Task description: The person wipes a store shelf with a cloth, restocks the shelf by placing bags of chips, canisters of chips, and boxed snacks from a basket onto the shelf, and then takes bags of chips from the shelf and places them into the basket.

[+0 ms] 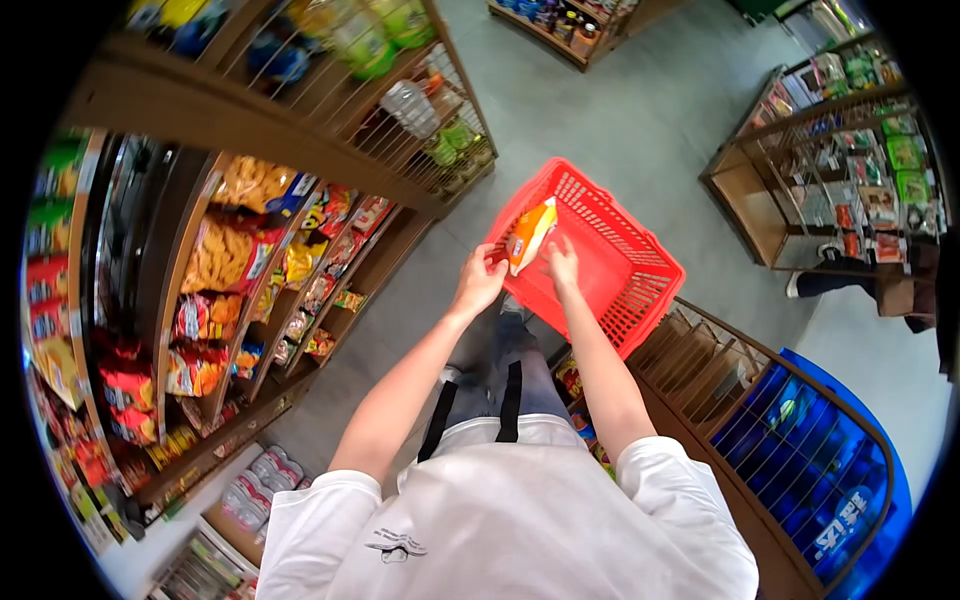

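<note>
From where I stand, the red basket (655, 262) has open grey floor (560, 110) beyond its far rim, while the snack shelves (215, 290) close off the left side and a wire display rack (775, 200) stands well apart on the right, with a person in dark trousers (845, 280) near it. The basket's near right corner lies close to a brown wire-fronted stand (690, 350), so there's little room that way. An orange-and-white packet (532, 236) sits over the basket's left part, tilted, inside the rim's outline, between the two hands. The left hand (482, 280) has its fingers curled and a little apart, at the packet's lower left edge; the right hand (562, 264) has its fingers spread loosely at the other side. I can't tell whether either one actually grips it.
</note>
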`<state>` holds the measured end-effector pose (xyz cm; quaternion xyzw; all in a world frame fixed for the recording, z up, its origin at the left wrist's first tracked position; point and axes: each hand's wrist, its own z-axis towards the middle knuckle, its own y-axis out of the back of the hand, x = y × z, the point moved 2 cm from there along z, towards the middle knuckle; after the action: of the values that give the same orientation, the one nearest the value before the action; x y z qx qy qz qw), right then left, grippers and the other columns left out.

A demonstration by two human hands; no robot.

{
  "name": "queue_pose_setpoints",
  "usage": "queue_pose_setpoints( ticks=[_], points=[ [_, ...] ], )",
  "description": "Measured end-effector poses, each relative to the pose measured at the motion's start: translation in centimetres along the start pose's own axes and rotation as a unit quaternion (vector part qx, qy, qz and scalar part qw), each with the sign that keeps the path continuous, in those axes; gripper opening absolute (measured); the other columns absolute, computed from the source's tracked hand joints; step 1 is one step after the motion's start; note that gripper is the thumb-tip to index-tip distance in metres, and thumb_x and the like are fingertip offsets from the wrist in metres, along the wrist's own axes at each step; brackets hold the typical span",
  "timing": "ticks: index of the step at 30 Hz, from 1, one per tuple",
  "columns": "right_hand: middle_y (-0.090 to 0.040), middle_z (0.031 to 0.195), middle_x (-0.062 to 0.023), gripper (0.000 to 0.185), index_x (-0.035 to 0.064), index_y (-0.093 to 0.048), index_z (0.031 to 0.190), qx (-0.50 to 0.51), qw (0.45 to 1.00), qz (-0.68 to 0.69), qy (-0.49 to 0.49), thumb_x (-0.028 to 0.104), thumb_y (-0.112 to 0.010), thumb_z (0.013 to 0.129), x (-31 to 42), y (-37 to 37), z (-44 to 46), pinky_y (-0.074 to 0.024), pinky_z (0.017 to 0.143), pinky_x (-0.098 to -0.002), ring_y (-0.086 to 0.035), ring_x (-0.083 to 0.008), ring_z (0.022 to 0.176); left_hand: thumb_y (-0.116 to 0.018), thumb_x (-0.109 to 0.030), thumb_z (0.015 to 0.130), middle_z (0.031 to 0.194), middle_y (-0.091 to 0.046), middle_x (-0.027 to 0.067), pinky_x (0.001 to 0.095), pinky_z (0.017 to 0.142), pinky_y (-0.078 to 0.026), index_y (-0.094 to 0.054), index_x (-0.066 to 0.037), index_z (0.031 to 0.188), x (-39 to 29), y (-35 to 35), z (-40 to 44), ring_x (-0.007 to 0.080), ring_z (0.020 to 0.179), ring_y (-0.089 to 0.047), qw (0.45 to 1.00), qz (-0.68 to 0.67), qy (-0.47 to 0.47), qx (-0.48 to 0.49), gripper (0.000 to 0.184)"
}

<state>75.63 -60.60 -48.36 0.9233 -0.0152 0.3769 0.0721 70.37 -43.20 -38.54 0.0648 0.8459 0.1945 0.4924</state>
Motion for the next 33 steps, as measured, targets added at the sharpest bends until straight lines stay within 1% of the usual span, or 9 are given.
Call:
queue_pose_setpoints(
  ticks=[3,5,6,8,11,17,25,26,33],
  points=[
    [-0.059,0.112,-0.0144,0.039,0.0033,-0.048,0.129,-0.054,0.997,-0.009,0.059,0.018,-0.053,0.094,0.4,1.2,-0.6,-0.0555,0.063,-0.0307,-0.063,-0.0209,0.091,-0.061,-0.019,0.088,0.117,-0.061,0.0179,0.0354,0.090,-0.049,-0.054,0.002,0.119,-0.6,4.6,-3.1,0.0244,0.106,-0.062,0.998,-0.058,0.011,-0.017,0.038],
    [-0.061,0.109,-0.0137,0.030,0.0018,-0.052,0.122,-0.077,0.988,0.038,0.125,0.015,-0.050,0.095,2.2,0.8,-2.9,-0.0553,0.065,-0.0301,-0.063,-0.0208,0.091,-0.059,-0.017,0.090,0.112,-0.063,0.0152,0.0334,0.088,-0.051,-0.057,0.002,0.114,0.8,7.8,-5.1,0.0220,0.103,-0.063,0.996,-0.066,-0.004,-0.053,0.031],
    [-0.061,0.107,-0.0138,0.029,0.0002,-0.052,0.121,-0.073,0.984,0.059,0.149,0.013,-0.048,0.096,3.4,0.1,-4.6,-0.0554,0.066,-0.0300,-0.063,-0.0203,0.090,-0.059,-0.017,0.090,0.108,-0.064,0.0135,0.0315,0.084,-0.052,-0.057,0.002,0.113,2.4,9.2,-6.0,0.0202,0.098,-0.064,0.988,-0.140,-0.016,-0.057,0.030],
    [-0.062,0.106,-0.0133,0.027,-0.0007,-0.052,0.119,-0.034,0.981,0.091,0.168,0.013,-0.048,0.096,5.9,-2.2,-8.5,-0.0553,0.069,-0.0299,-0.064,-0.0202,0.089,-0.058,-0.013,0.092,0.101,-0.064,0.0096,0.0286,0.077,-0.055,-0.058,0.002,0.111,4.2,12.2,-8.7,0.0154,0.090,-0.064,0.959,-0.267,-0.047,-0.088,0.024],
    [-0.063,0.103,-0.0134,0.026,-0.0010,-0.052,0.118,0.038,0.975,0.099,0.194,0.013,-0.049,0.096,7.4,-6.5,-13.1,-0.0554,0.070,-0.0307,-0.064,-0.0202,0.088,-0.057,-0.011,0.094,0.097,-0.064,0.0096,0.0289,0.075,-0.056,-0.058,0.001,0.109,5.9,17.6,-14.2,0.0161,0.090,-0.064,0.914,-0.368,-0.067,-0.155,0.019],
    [-0.064,0.093,-0.0122,0.020,-0.0002,-0.057,0.109,0.212,0.939,0.081,0.257,0.015,-0.054,0.095,7.4,-17.2,-24.6,-0.0561,0.072,-0.0327,-0.064,-0.0195,0.082,-0.054,-0.010,0.095,0.093,-0.063,0.0108,0.0313,0.068,-0.057,-0.058,0.001,0.111,11.3,26.7,-24.8,0.0180,0.083,-0.064,0.858,-0.410,-0.094,-0.294,0.019],
    [-0.065,0.085,-0.0096,0.014,0.0009,-0.058,0.099,0.416,0.877,0.028,0.238,0.013,-0.053,0.095,2.3,-28.8,-39.2,-0.0565,0.072,-0.0327,-0.064,-0.0180,0.077,-0.051,-0.011,0.095,0.085,-0.061,0.0072,0.0296,0.063,-0.056,-0.060,-0.001,0.108,19.2,33.3,-35.8,0.0147,0.075,-0.062,0.782,-0.437,-0.105,-0.433,0.018],
    [-0.065,0.085,-0.0097,0.014,0.0009,-0.059,0.098,0.433,0.871,0.014,0.231,0.013,-0.053,0.095,1.4,-29.8,-40.2,-0.0567,0.072,-0.0329,-0.064,-0.0180,0.077,-0.051,-0.010,0.096,0.083,-0.061,0.0060,0.0270,0.059,-0.054,-0.060,-0.002,0.106,20.1,33.7,-36.8,0.0134,0.071,-0.062,0.766,-0.445,-0.110,-0.450,0.015],
    [-0.065,0.087,-0.0111,0.015,-0.0015,-0.061,0.096,0.505,0.834,-0.075,0.209,0.010,-0.052,0.093,-1.7,-34.8,-44.8,-0.0573,0.074,-0.0339,-0.065,-0.0195,0.081,-0.051,-0.008,0.094,0.082,-0.061,0.0063,0.0279,0.060,-0.055,-0.060,-0.001,0.102,25.4,35.4,-40.8,0.0142,0.073,-0.062,0.728,-0.476,-0.084,-0.486,0.014]
  ],
)
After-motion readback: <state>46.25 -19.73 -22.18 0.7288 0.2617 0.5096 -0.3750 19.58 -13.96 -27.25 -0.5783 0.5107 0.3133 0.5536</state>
